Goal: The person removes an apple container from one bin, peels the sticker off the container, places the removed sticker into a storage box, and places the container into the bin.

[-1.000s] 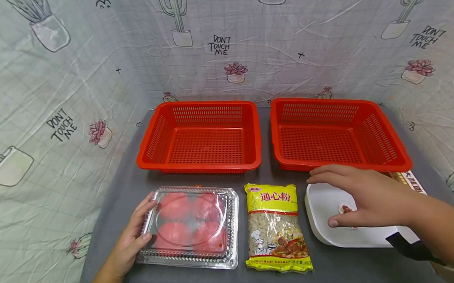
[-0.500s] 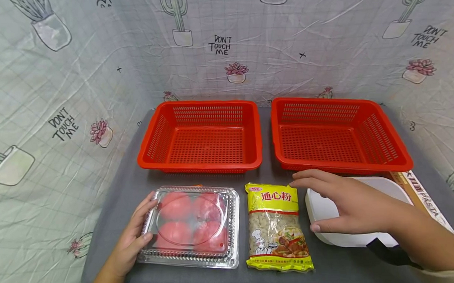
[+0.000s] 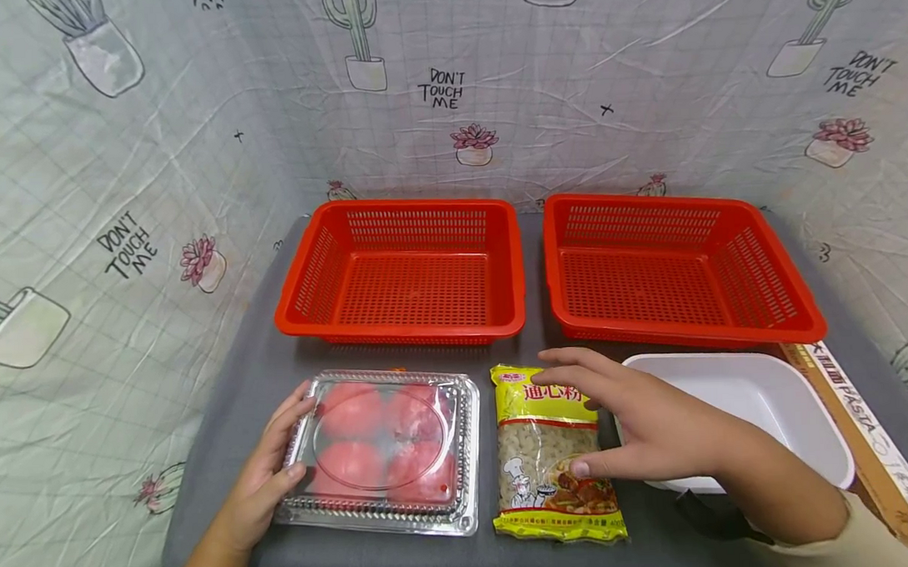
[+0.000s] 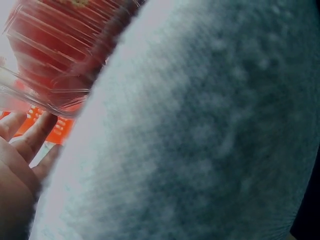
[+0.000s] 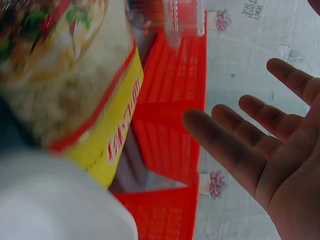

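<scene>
My left hand (image 3: 261, 478) lies along the left side of a clear plastic clamshell box (image 3: 466, 450), fingers and thumb touching its edge. Several round red fruits (image 3: 351, 466) that look like tomatoes show through the lid. In the left wrist view, part of the box (image 4: 60, 65) appears above the fingers. My right hand (image 3: 639, 427) hovers over the right part of a yellow-topped bag of macaroni (image 3: 535, 447), fingers spread and holding nothing. The right wrist view shows those fingers (image 5: 225, 145) apart from the bag (image 5: 65, 95).
Two red plastic baskets (image 3: 399, 329) (image 3: 684, 334) stand side by side behind. A white tub (image 3: 811, 413) sits right of the bag, partly behind my forearm. Beyond it lies a long pasta package (image 3: 852, 403). A printed cloth (image 3: 538, 105) hangs around the table (image 3: 238, 341).
My right hand has moved left, from above the white tub to above the macaroni bag. My left hand and the box have stayed in place.
</scene>
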Demonstrator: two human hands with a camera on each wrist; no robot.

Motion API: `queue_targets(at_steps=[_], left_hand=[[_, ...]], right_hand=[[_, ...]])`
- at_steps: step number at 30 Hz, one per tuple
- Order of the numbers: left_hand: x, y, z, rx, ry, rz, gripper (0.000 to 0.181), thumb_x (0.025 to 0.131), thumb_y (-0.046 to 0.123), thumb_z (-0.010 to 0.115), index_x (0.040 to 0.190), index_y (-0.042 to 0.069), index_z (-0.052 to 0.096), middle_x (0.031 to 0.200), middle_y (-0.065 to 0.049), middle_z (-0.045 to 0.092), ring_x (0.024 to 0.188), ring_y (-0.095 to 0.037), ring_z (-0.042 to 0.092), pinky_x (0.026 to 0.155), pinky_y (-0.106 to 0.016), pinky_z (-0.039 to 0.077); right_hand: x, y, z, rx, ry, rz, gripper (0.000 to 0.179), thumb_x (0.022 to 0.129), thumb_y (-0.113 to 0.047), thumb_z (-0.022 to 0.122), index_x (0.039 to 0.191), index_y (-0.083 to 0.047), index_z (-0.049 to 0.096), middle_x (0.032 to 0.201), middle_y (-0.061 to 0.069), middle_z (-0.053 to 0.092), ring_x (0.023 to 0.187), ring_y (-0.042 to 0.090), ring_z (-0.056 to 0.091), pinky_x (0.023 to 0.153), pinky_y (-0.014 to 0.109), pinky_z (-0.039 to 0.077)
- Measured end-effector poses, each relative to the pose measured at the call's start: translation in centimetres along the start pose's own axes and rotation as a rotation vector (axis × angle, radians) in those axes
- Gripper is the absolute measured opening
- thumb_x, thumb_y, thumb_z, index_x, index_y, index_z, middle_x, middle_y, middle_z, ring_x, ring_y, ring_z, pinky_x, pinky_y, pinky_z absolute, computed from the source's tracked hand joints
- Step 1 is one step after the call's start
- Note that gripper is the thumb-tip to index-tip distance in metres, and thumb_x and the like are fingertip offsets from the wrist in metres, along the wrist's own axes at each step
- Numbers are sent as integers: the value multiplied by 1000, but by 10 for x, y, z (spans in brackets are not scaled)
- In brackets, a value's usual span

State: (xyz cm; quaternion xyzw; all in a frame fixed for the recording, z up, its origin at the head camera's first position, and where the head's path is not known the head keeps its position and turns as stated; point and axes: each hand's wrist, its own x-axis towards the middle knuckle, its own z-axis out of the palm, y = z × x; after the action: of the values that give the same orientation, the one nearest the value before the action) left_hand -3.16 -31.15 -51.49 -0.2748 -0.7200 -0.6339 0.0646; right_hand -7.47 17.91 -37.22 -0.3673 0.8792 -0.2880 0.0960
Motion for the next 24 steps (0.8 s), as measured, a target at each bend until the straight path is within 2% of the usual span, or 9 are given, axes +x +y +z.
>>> queue_targets(at_steps=[4,10,15,19,24], left_hand=[[-1,0,-1,4,1,-8,72,88,-7,50,159,-11,35,173,-29,14,161,-26,18,123,-23,20],[-1,-1,-2,2,7,-17,72,88,-7,49,159,-10,36,174,-27,15,161,-26,18,122,-23,21],[-1,0,-2,0,6,-10,72,88,-7,49,159,-10,36,174,-27,15,161,-26,19,122,-23,21],[0,1,-2,2,4,-16,72,88,-8,49,159,-9,36,174,-27,15,161,-26,18,122,-23,20],[1,2,-1,4,2,-19,73,88,-8,49,159,-10,35,174,-27,15,161,-26,17,122,-23,20]], right_hand=[[6,-3,8,53,-17,-1,85,86,-56,86,159,-44,43,167,-13,35,140,18,51,99,48,57],[13,-6,21,86,-36,-15,86,86,-47,88,160,-36,45,168,-10,34,141,20,52,99,51,56],[20,-9,34,121,-37,-15,85,89,-47,86,161,-43,40,169,-14,30,142,18,51,98,48,57],[27,-13,43,180,-44,5,82,91,-50,84,161,-41,41,171,-13,27,143,20,49,97,45,58],[35,-20,55,247,-53,77,85,90,-51,84,162,-35,43,170,-13,26,142,22,51,99,45,58]])
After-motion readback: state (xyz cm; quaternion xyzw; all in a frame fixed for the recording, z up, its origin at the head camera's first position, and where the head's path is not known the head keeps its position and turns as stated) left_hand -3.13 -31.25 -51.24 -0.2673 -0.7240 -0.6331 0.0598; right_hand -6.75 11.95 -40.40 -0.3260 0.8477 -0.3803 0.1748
